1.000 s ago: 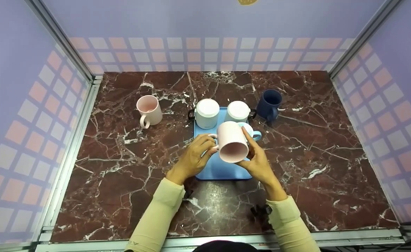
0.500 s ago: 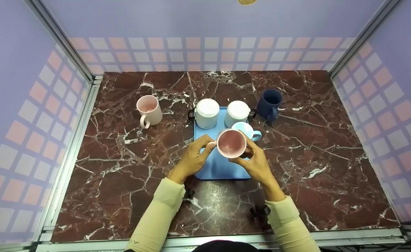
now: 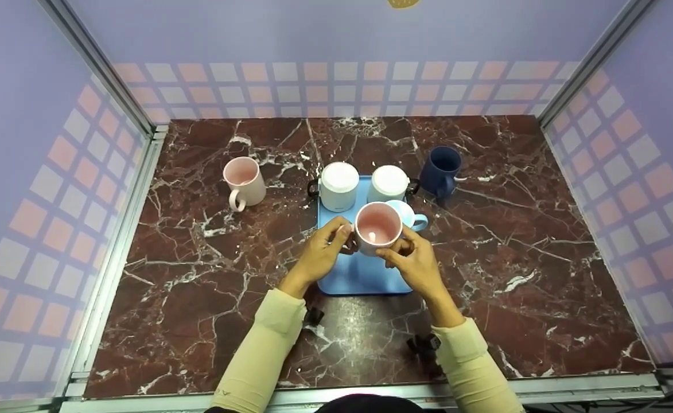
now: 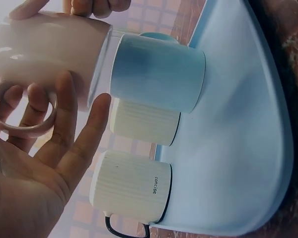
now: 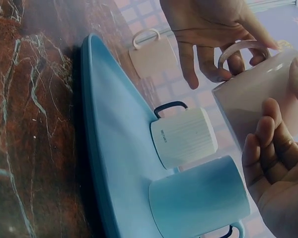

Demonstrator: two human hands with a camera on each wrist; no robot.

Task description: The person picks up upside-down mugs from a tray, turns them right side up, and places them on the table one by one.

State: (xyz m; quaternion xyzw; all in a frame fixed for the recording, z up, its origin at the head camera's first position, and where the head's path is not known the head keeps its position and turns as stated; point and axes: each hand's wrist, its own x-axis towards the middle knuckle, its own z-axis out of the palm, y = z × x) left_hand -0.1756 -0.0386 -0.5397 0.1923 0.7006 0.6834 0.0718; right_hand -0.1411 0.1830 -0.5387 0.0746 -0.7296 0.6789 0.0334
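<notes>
A pale pink mug is held up over the blue tray, its opening tipped towards the head camera. My left hand grips its handle, with some fingers at the handle loop in the left wrist view. My right hand holds the opposite side of the body, thumb near the rim and fingers curled against the wall. Behind the held mug, a light blue mug stands on the tray. At the tray's back are two white ribbed mugs, left and right, with black handles facing outward.
Left of the tray, another pink mug stands upright on the dark red marbled table. A navy mug is at the tray's back right. Purple tiled panels enclose the table at the back and sides.
The pink mug, lower and with its opening tilted towards me a second ago, has been turned more upright and moved slightly away from me. Both hands have stayed on it.
</notes>
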